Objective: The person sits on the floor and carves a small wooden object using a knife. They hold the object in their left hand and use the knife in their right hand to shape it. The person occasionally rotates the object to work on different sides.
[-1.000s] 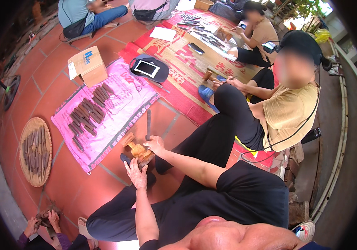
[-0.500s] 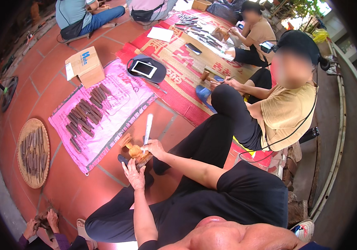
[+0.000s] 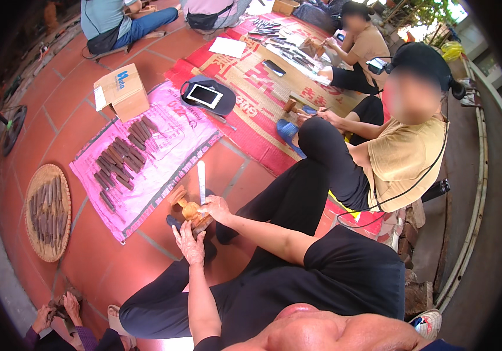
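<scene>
Just left of centre, my right hand [image 3: 216, 209] is closed on the lower end of a long pale blade-like tool [image 3: 201, 178], which points up and away from me. Beside it stands a turned yellow-brown wooden stand [image 3: 189, 210] with a narrow waist, low over the floor between my legs. My left hand [image 3: 190, 244] lies at the near end of this wood, its fingers bent over it. What those fingers grip is hidden, though a small brown piece shows between my two hands.
A pink sheet [image 3: 163, 202] carries several dark brown sticks [image 3: 116, 161]. More sticks lie in a round woven tray [image 3: 34, 248] at left. A cardboard box [image 3: 123, 96] and a cap holding a phone [image 3: 206, 95] lie beyond. A co-worker [image 3: 409, 158] sits close at right.
The pale tool has tilted slightly left and its tip is a little lower. My hands have otherwise stayed at the wooden stand. The whole view has shifted very slightly.
</scene>
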